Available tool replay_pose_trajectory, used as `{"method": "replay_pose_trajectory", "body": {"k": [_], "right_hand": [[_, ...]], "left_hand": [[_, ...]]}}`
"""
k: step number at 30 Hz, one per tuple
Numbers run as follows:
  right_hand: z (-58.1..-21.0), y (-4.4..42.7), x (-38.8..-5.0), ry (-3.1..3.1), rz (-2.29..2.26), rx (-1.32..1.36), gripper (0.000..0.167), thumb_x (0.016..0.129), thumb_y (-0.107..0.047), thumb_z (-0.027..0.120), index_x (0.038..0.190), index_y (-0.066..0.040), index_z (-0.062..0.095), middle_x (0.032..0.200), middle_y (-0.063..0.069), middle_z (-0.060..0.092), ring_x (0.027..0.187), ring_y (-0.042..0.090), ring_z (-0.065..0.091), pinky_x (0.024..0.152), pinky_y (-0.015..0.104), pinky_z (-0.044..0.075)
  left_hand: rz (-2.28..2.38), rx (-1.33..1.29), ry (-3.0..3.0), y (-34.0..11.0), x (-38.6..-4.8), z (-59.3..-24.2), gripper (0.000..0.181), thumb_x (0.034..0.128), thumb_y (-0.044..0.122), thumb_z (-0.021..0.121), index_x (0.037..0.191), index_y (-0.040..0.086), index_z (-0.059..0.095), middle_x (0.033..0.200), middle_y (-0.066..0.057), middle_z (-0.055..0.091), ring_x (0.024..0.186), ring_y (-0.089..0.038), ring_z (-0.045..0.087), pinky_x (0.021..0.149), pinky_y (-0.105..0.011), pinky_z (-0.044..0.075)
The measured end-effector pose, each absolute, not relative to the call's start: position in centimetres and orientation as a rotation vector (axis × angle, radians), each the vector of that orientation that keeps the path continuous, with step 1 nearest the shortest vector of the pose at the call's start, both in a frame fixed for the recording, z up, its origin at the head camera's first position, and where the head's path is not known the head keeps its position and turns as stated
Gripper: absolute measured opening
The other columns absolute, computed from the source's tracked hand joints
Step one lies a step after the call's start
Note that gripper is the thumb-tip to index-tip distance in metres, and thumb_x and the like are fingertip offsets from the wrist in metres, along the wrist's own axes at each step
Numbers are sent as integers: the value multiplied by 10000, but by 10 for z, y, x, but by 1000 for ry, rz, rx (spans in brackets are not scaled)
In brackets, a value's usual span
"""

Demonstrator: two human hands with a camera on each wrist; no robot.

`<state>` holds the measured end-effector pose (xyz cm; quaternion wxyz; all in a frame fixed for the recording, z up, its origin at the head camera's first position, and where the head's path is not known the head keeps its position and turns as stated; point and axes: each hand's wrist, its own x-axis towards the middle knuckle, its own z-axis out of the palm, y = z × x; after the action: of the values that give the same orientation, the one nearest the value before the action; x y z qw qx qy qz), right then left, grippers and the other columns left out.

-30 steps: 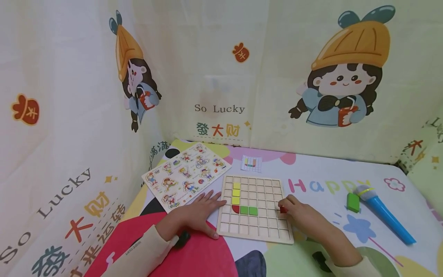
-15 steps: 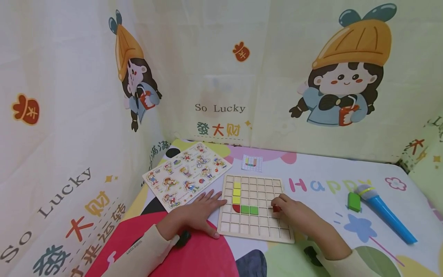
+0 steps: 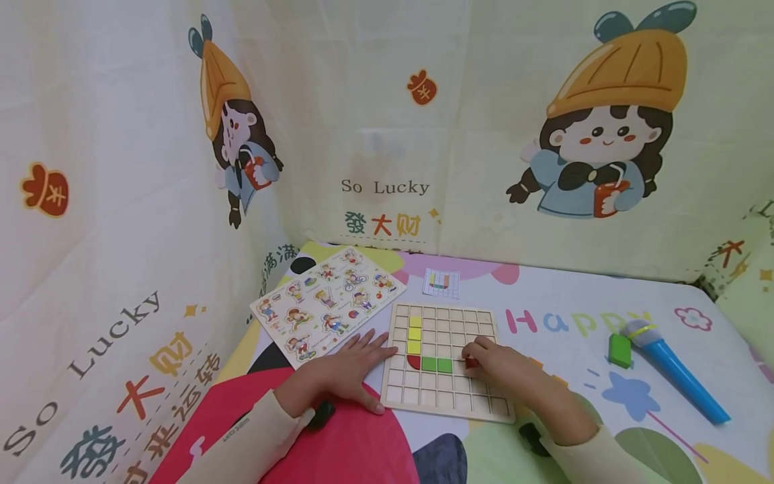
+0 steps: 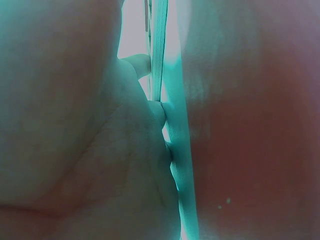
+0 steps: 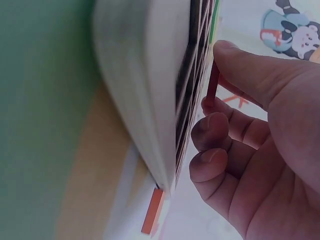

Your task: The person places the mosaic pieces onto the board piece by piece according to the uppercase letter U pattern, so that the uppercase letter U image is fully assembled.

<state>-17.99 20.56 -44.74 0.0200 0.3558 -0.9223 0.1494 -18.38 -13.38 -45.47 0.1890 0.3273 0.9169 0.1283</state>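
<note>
The right hand [image 3: 498, 366] has moved left from the right edge of the board [image 3: 444, 396], pinching a red tile [image 3: 471, 363] between thumb and index finger, other fingers curled. The tile is over the board, right of two green tiles [image 3: 437, 365]. Those sit in cells beside a red corner tile [image 3: 414, 362], below three yellow tiles [image 3: 414, 334]. The left hand [image 3: 351, 373] lies spread, fingertips at the board's left edge. Toward the table's [image 3: 562, 289] right edge, a green block [image 3: 619, 350] lies by a microphone [image 3: 683, 380].
</note>
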Motion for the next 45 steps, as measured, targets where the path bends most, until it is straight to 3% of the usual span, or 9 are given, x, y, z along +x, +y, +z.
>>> {"method": "replay_pose_trajectory", "body": {"k": [40,45], "right_hand": [[-446,182,-185,-3073,394,985,216,878,-298,736,1062,-246,635,914,-115,470,662,56,472,604,214,470],[-445,186,-185,-3036,407,1024,211,876,-253,741,1063,-209,654,925,-100,500,685,52,496,643,245,501]], "left_hand": [[358,938,2589,-137,-186,-459,1080,683,703,718,1556,289,235,1625,7,83,1477,-279,-1,1161,-504,57],[379,930,2572,-136,-185,-457,1075,690,687,727,1557,281,236,1626,1,85,1478,-278,1,1161,-507,55]]}}
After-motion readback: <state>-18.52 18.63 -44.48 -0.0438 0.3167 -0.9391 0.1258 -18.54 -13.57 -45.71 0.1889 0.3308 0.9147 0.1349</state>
